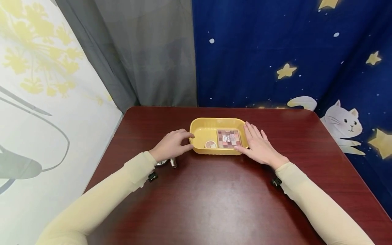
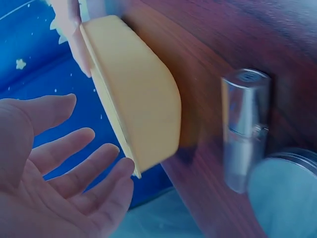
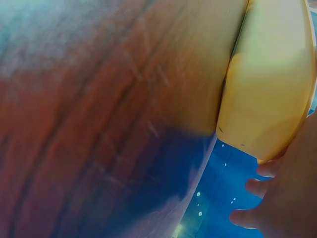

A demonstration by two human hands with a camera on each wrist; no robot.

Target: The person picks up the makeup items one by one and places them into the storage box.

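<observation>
A yellow oblong tray [image 1: 200,136] sits toward the far side of the table. Inside it lie a square eyeshadow palette [image 1: 229,139] with a pink-brown checked lid and a small round compact [image 1: 210,144]. My left hand [image 1: 174,144] is at the tray's left end, fingers loosely bent beside the rim; in the left wrist view a fingertip meets or nearly meets the rim. At the opposite end, my right hand [image 1: 260,146] rests on the rim with straight fingers along the side and the thumb over the front edge. Neither hand grips anything.
Beside my left wrist stands a silver lipstick tube [image 2: 245,129], with a round, shiny-rimmed case [image 2: 287,198] next to it. The dark red table [image 1: 214,197] ends at curtains [image 1: 159,54] behind and a white wall [image 1: 61,136] on the left.
</observation>
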